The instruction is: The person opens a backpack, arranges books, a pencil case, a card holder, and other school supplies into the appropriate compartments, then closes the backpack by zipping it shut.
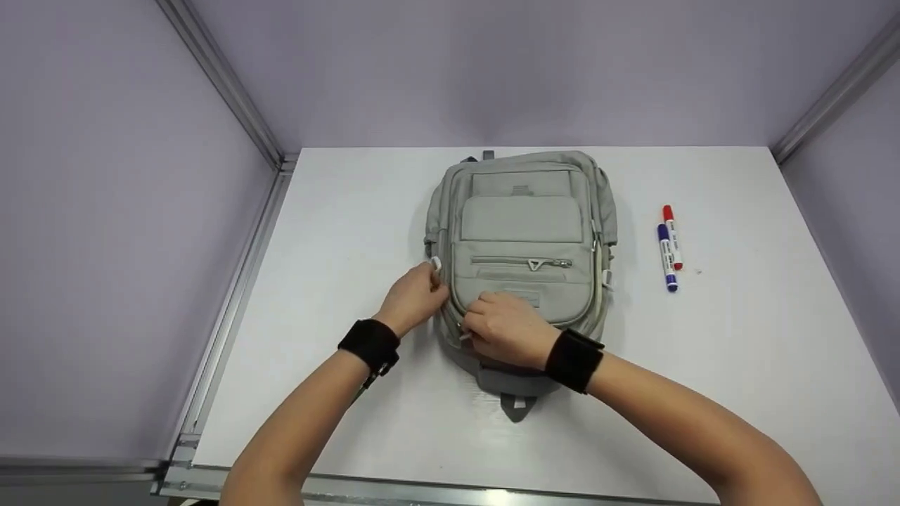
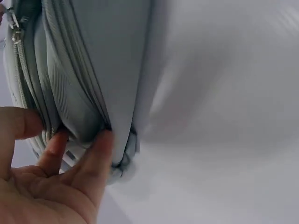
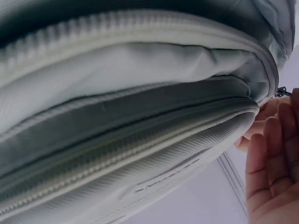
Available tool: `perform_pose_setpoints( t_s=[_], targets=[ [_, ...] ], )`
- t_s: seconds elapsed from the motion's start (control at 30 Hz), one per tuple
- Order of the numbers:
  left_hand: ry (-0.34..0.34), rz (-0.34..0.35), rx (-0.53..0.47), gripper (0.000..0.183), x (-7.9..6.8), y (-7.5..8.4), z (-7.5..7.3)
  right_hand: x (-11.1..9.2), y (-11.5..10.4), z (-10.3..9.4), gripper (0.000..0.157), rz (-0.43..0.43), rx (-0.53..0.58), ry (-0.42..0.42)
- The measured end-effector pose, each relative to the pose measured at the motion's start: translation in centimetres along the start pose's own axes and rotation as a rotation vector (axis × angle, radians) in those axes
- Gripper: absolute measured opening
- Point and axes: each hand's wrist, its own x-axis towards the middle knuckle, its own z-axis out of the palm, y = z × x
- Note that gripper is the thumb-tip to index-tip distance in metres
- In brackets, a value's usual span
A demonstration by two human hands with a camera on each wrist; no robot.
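Observation:
A grey-green backpack [image 1: 522, 219] lies on its back on the white table, front pocket up. At its left side my left hand [image 1: 413, 298] pinches the fabric edge along the zipper; in the left wrist view the thumb and fingers [image 2: 52, 151] grip the folded side by the zipper tracks. Across the lower front, my right hand [image 1: 512, 329] has its fingers curled at the lower left corner, pinching a zipper pull [image 3: 282, 92]. The zipper gapes open along the bottom and right side, showing the lining [image 3: 140, 65] in the right wrist view.
To the right of the backpack lie a red marker [image 1: 673, 242] and a blue marker [image 1: 666, 258], side by side. Pale walls with metal frame rails [image 1: 228, 84] enclose the table at the back and both sides. A metal rail [image 1: 422, 490] runs along the front edge.

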Motion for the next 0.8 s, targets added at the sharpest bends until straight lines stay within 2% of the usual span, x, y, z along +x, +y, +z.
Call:
perform_pose_setpoints(
  t_s=[0.1, 0.17, 0.23, 0.33, 0.4, 0.47, 0.63, 0.8],
  targets=[
    [0.097, 0.131, 0.193, 0.019, -0.5, -0.6, -0.2, 0.2, -0.1, 0.1, 0.011, 0.063, 0.027, -0.007],
    [0.170, 0.275, 0.316, 0.017, -1.0, -1.2, -0.3, 0.4, -0.2, 0.1, 0.011, 0.102, 0.038, -0.022],
    [0.210, 0.449, 0.367, 0.012, -1.4, -1.6, -0.4, 0.4, -0.2, -0.1, 0.011, 0.132, 0.039, -0.039],
    [0.177, 0.695, 0.377, 0.015, -1.7, -1.9, -0.2, 0.4, -0.2, -0.4, 0.012, 0.162, 0.028, -0.053],
    [0.125, 0.792, 0.361, 0.019, -1.7, -1.9, 0.0, 0.4, -0.2, -0.6, 0.012, 0.169, 0.021, -0.057],
    [0.080, 0.828, 0.355, 0.021, -1.6, -1.9, 0.1, 0.4, -0.3, -0.7, 0.011, 0.170, 0.023, -0.062],
    [0.027, 0.843, 0.362, 0.016, -1.5, -1.9, 0.0, 0.5, -0.5, -0.9, 0.006, 0.183, 0.042, -0.082],
    [0.025, 0.846, 0.358, 0.014, -1.6, -2.4, 0.0, 0.3, -0.5, -1.2, 0.005, 0.164, 0.034, -0.089]
  ],
)
